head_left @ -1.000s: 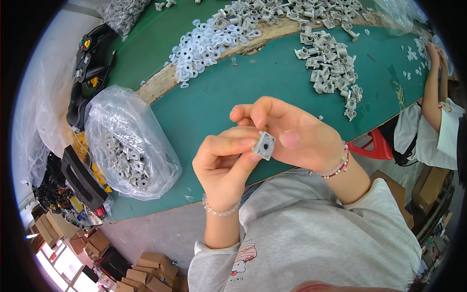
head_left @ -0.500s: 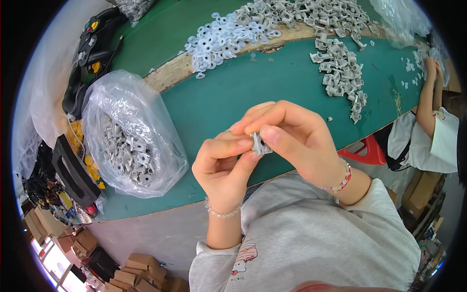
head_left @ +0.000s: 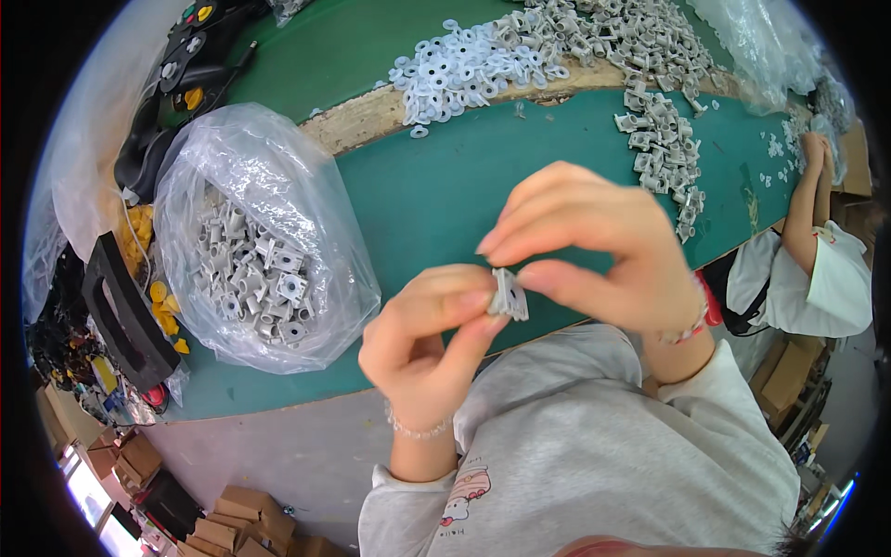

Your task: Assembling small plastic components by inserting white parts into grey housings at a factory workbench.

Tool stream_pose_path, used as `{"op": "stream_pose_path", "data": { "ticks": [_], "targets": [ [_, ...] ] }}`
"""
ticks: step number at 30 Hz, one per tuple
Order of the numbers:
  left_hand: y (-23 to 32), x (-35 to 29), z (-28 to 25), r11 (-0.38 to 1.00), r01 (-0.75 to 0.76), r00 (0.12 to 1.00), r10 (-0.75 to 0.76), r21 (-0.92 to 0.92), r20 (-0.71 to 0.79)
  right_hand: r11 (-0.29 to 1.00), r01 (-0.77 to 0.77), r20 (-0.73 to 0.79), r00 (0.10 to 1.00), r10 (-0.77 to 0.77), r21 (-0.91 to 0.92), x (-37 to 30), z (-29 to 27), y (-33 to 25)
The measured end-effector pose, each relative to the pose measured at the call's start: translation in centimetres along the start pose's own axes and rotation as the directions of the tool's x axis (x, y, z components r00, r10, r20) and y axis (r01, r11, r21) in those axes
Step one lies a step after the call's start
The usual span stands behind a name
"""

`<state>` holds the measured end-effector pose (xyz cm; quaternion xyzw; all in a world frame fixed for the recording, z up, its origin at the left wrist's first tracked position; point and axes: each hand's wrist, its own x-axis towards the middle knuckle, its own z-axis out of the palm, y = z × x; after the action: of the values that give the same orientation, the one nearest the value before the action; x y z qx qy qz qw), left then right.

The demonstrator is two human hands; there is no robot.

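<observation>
Between the thumb and fingers of my left hand [head_left: 427, 334] is a small grey plastic part [head_left: 510, 296] with a dark spot on its face. Just to the right of it, my right hand [head_left: 594, 251] has its thumb and fingers apart, holding nothing that I can see; it is slightly blurred. A clear plastic bag [head_left: 269, 167] on the left holds many like grey parts, some showing pale discs with dark centres. Beyond my hands lie a heap of translucent discs [head_left: 455, 74] and a large pile of loose grey parts [head_left: 664, 144].
The green table [head_left: 418, 204] has a worn wooden strip [head_left: 348, 125] across it. Black game controllers [head_left: 181, 93] and a dark foam piece [head_left: 125, 316] lie at the left. A co-worker's arms [head_left: 807, 195] rest at the far right. Cardboard boxes [head_left: 241, 520] stand on the floor.
My right hand has let go of the grey part and moved up and right, its fingers parting. The part stays in my left hand, turned so its face shows. The view has shifted slightly.
</observation>
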<state>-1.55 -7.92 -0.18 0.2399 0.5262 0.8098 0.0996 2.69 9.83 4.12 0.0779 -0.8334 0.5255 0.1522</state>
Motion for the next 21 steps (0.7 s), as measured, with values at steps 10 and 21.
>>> {"op": "stream_pose_path", "data": {
  "ticks": [10, 21],
  "targets": [
    [5.4, 1.8, -5.7, 0.175, -0.090, 0.883, 0.469, 0.980, -0.002, 0.411, -0.164, -0.250, 0.954, -0.166, -0.897, 2.2, -5.5, 7.9],
    [4.0, 2.4, -2.3, 0.248, -0.137, 0.905, 0.424, 0.959, 0.019, 0.643, -0.328, -0.412, 0.911, 0.021, -0.692, -0.1, -7.2, 6.1]
  ]
}}
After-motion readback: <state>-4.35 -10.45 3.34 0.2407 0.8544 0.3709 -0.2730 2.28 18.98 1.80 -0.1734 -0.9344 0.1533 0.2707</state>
